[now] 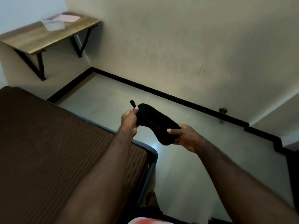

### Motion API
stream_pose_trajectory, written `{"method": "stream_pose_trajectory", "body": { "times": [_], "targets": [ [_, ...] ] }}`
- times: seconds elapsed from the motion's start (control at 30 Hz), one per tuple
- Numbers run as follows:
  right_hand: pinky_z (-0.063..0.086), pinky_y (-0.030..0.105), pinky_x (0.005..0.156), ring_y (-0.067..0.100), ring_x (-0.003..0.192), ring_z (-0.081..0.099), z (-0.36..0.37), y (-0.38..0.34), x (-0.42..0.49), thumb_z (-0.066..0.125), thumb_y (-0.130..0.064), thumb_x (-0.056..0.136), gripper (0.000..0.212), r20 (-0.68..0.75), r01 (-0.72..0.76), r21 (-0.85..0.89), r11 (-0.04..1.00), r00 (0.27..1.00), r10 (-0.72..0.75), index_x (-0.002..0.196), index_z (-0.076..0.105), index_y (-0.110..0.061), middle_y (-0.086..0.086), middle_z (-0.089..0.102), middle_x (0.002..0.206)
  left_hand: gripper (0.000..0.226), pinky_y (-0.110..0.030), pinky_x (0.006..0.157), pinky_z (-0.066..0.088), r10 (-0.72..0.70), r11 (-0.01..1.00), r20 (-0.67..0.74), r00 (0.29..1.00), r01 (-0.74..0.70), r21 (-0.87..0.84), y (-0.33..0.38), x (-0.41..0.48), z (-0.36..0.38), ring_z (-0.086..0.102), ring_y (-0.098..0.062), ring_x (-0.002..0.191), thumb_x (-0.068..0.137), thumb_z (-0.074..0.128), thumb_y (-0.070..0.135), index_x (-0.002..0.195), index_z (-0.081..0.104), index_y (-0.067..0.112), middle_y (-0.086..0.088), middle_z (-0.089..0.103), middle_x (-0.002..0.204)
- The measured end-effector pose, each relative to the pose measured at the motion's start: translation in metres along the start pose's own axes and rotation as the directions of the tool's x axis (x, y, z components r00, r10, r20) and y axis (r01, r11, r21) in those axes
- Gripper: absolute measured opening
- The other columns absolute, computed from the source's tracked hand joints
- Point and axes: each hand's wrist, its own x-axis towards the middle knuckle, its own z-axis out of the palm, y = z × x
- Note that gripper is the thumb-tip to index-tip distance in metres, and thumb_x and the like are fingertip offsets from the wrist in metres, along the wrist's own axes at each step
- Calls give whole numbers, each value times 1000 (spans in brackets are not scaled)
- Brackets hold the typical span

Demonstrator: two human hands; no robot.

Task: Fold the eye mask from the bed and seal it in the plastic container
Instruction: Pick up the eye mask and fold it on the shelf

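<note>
A black eye mask [153, 122] is held in the air over the floor, just past the bed's corner. My left hand [129, 122] pinches its far left end, where a short black strap tab sticks up. My right hand [186, 137] grips its near right end with the thumb on top. The mask is stretched out between both hands. A clear plastic container [55, 25] stands blurred on the wooden wall desk at the far left, with a pink lid or sheet [71, 18] lying beside it.
The bed [48, 151] with a brown striped cover fills the lower left; its grey frame corner [152, 152] lies under my left forearm. The wooden wall desk [32, 41] on black brackets stands beyond it. Grey tiled floor [202, 167] runs to a black skirting and a doorstop [223, 110].
</note>
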Motion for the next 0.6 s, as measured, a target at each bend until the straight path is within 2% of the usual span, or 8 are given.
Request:
{"method": "stream_pose_trajectory", "body": {
  "times": [0.1, 0.17, 0.23, 0.33, 0.5, 0.6],
  "targets": [
    [58, 39, 75, 30, 93, 72, -15, -27, 34, 66, -11, 90, 15, -117, 41, 141, 989, 993, -24, 105, 63, -8, 17, 73, 107, 12, -37, 66, 58, -33, 997, -68, 997, 28, -75, 13, 33, 11, 69, -26, 81, 92, 61, 11, 100, 62, 2, -16, 70, 91],
    [58, 37, 70, 27, 91, 71, -17, -44, 58, 64, -17, 93, 7, -129, 44, 192, 980, 991, -20, 97, 61, -11, 12, 71, 104, 8, -40, 72, 59, -28, 997, -84, 996, 21, -77, 17, 51, 16, 69, -28, 85, 91, 60, 10, 98, 62, 5, -17, 71, 94],
    [57, 38, 70, 26, 92, 69, -16, -61, 80, 61, -21, 95, 9, -123, 34, 219, 975, 992, -7, 96, 58, -13, 10, 70, 105, 12, -46, 83, 58, -8, 997, -121, 993, -1, -74, 20, 67, 22, 69, -31, 94, 92, 60, 9, 103, 62, 5, -19, 70, 103],
    [58, 38, 72, 26, 96, 68, -15, -84, 116, 61, -21, 94, 11, -24, 23, 251, 968, 1000, -18, 100, 55, -16, 11, 68, 114, 15, -50, 89, 55, 11, 995, -208, 978, -30, -91, 27, 91, 33, 67, -34, 100, 93, 59, 9, 107, 61, 4, -21, 69, 107],
    [58, 38, 76, 29, 100, 69, -25, -117, 183, 56, 3, 92, 30, 118, 34, 234, 972, 991, -63, 120, 57, -8, 15, 68, 117, 14, -46, 85, 57, 46, 984, -304, 951, -96, -150, 46, 135, 53, 68, -32, 93, 92, 60, 9, 105, 61, 4, -18, 69, 97],
    [59, 35, 77, 28, 104, 70, -39, -139, 229, 56, 3, 94, 23, 150, 20, 174, 985, 988, -47, 113, 61, -7, 15, 69, 115, 19, -50, 88, 55, 54, 974, -363, 930, -130, -187, 59, 165, 69, 67, -35, 97, 92, 60, 9, 110, 61, 2, -21, 68, 105]
  ]
}}
